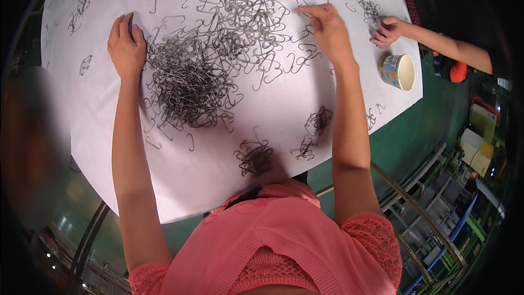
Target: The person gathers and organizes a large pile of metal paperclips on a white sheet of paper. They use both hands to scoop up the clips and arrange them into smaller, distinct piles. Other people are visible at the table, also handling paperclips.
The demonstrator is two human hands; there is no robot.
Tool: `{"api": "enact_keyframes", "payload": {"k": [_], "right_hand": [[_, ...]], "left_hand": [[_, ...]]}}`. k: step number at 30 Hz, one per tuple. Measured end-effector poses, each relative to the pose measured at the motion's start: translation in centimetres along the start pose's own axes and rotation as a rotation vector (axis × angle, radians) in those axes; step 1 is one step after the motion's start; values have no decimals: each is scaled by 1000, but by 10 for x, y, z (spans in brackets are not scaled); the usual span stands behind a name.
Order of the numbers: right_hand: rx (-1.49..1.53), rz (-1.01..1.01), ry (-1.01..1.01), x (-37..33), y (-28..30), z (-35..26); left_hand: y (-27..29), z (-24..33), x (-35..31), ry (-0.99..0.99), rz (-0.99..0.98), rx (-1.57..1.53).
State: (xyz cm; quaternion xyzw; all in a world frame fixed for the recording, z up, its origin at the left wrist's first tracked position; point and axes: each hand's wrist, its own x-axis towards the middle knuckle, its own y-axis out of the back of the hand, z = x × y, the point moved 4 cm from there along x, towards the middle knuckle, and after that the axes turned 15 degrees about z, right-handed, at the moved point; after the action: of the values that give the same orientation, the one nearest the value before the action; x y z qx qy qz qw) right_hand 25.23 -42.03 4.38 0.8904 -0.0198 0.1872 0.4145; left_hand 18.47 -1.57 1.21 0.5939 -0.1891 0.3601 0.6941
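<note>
Hundreds of thin wire hooks (202, 71) are lying tangled; light and stiff, they probably snag, so lifting one by its bend suits. Left hand (126, 46) is pressing flat, open, on the heap's edge; right hand (329, 28) is pinching among loose hooks, its grip unclear.

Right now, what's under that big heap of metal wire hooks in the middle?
The big heap of wire hooks lies on a white sheet covering the table. The left hand rests at its edge. Where the hooks are thickest, nothing beneath can be seen.

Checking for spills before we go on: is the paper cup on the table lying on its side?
Yes, the paper cup lies tipped over, its open mouth facing the table edge.
</note>
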Motion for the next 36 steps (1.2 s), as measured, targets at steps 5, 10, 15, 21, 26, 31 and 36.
{"api": "enact_keyframes", "payload": {"k": [5,10,15,21,26,31,36], "right_hand": [[-94,-149,230,-4,-31,-40],[-234,3,130,26,-6,-16],[-83,-38,48,11,5,-13],[-168,-47,180,-5,-10,-21],[-244,-43,62,4,-2,-20],[-85,-115,273,-8,-24,-42],[-324,-29,86,10,-17,-26]], "left_hand": [[1,2,1,2,1,1],[1,1,1,-1,18,11],[-3,-4,-1,-28,32,4],[-1,-1,0,-6,21,17],[0,-3,0,-20,41,-2],[-2,-1,-1,-14,33,8],[-1,-3,-1,-12,41,14]]}}
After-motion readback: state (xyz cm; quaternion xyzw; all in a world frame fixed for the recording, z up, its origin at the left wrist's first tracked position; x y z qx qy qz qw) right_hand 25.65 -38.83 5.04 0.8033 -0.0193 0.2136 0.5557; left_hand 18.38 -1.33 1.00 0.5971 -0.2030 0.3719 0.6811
